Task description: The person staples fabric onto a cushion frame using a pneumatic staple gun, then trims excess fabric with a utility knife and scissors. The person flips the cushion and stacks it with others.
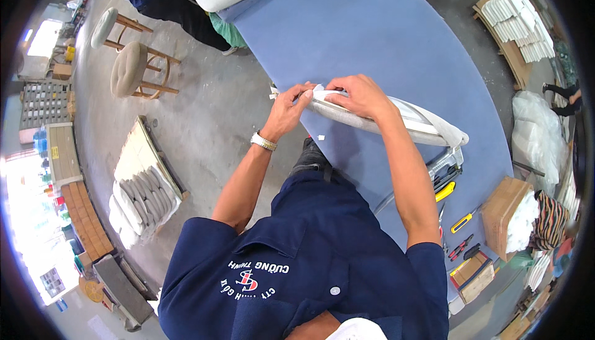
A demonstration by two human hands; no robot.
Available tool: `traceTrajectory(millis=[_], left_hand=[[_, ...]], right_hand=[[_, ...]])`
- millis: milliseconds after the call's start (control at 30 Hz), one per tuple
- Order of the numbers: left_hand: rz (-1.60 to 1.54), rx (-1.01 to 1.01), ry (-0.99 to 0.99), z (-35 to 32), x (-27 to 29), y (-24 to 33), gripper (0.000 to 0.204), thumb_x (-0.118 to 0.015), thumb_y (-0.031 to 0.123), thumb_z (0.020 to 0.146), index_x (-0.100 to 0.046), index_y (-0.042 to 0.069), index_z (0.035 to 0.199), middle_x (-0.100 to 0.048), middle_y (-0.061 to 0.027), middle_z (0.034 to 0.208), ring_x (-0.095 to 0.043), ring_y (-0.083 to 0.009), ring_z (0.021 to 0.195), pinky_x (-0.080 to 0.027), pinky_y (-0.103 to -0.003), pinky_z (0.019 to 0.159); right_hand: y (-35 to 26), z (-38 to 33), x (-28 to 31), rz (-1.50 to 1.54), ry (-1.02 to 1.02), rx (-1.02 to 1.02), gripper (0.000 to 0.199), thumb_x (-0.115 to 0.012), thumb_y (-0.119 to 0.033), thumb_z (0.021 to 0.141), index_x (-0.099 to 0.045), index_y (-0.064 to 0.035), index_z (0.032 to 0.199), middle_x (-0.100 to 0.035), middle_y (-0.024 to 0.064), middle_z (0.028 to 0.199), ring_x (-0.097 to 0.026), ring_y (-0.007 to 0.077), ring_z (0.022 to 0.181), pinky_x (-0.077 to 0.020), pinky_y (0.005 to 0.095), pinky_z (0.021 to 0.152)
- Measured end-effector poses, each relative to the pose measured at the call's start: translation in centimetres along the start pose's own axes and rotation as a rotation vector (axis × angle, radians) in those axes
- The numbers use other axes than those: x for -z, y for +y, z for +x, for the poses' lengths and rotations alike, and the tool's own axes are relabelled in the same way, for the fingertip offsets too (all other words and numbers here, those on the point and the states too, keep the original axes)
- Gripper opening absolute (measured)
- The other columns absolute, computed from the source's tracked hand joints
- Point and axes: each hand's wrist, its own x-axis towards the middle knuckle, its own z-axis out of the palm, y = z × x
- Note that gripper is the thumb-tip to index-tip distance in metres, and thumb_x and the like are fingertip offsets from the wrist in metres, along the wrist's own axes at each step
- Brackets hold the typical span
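Over the link, I have the left grip (292,106) pinching one end of the pale padded piece (354,119) at the blue desk's (353,30) left edge, the right grip (356,95) clasping its rim, probably to steady it; 1 yellow cutter (462,223) lies toward the desk's right.

Two hands of mine, the left hand (288,109) and the right hand (364,95), meet on one long padded piece (353,118) mid-frame, and I wear one watch (263,142). Right of centre I count one staple gun (445,161) and two yellow-handled tools (461,222). Upper left: two round stools (129,70), one other person (180,12). At left, perhaps seven grey pads (145,196) overlap.
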Motion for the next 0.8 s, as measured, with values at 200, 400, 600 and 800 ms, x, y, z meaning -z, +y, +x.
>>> traceTrajectory(millis=[200, 400, 600, 800], left_hand=[[0.101, -0.05, -0.057, -0.5, 0.7, 0.2, 0.036, -0.059, 0.027, 0.106, -0.068, 0.001, 0.129, -0.069, -0.0172, 0.134, -0.061, -0.0243, 0.129, -0.049, -0.036, 0.104], [0.598, -0.044, -0.285, 1.1, 2.0, 6.3, 0.04, -0.07, 0.038, 0.095, -0.076, 0.002, 0.112, -0.076, -0.0197, 0.101, -0.074, -0.0296, 0.089, -0.056, -0.04, 0.078], [0.748, -0.073, -0.416, 2.3, 2.5, 7.4, 0.04, -0.075, 0.039, 0.089, -0.079, 0.002, 0.102, -0.071, -0.0179, 0.075, -0.067, -0.0316, 0.065, -0.052, -0.043, 0.065], [0.687, -0.091, -0.22, -0.4, 2.0, 4.9, 0.034, -0.075, 0.031, 0.084, -0.079, 0.002, 0.101, -0.068, -0.0196, 0.07, -0.067, -0.0312, 0.063, -0.052, -0.04, 0.063]], right_hand=[[-1.1, -1.3, -2.6, -0.2, 0.211, 0.016, 0.028, -0.068, -0.039, 0.096, -0.072, -0.0112, 0.1, -0.073, 0.0127, 0.078, -0.07, 0.0379, 0.076, -0.0522, 0.0502, 0.068], [-1.1, -1.9, -2.9, -0.105, 0.208, -0.075, 0.03, -0.073, -0.04, 0.091, -0.073, -0.0129, 0.102, -0.075, 0.0115, 0.08, -0.072, 0.0374, 0.079, -0.0543, 0.0503, 0.071], [-0.8, -2.9, -2.8, 0.086, 0.202, -0.036, 0.032, -0.077, -0.034, 0.087, -0.073, -0.013, 0.112, -0.077, 0.0103, 0.1, -0.073, 0.0338, 0.094, -0.0566, 0.0471, 0.081], [-2.4, -3.0, -3.6, 0.0, 0.126, 0.055, 0.03, -0.072, -0.027, 0.09, -0.071, -0.0133, 0.117, -0.075, 0.0095, 0.113, -0.071, 0.0335, 0.104, -0.0563, 0.0478, 0.084]])
